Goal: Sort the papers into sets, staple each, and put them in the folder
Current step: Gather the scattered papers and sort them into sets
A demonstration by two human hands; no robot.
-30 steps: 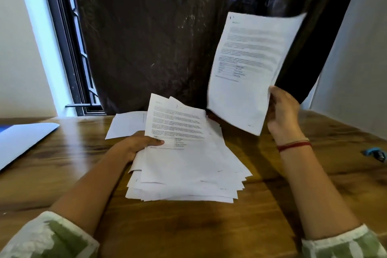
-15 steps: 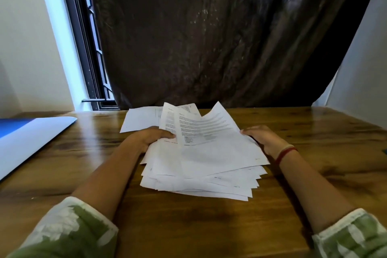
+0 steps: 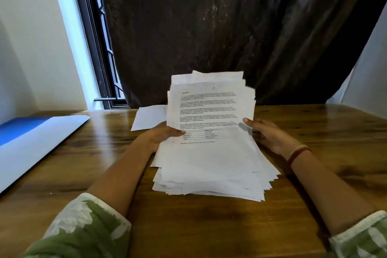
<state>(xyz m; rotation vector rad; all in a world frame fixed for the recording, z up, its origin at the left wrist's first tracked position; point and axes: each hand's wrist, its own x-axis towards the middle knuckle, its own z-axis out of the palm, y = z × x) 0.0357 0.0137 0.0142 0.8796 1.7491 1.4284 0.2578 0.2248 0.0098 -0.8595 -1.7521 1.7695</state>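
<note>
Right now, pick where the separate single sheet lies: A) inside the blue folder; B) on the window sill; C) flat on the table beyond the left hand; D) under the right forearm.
C: the single sheet lies flat on the table just beyond the left hand, which grips the paper stack, well away from the folder.

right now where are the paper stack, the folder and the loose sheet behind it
paper stack (image 3: 211, 163): head view, blank lower part of top sheet
folder (image 3: 41, 144): head view, white part
loose sheet (image 3: 148, 119): head view, its bare middle
</note>
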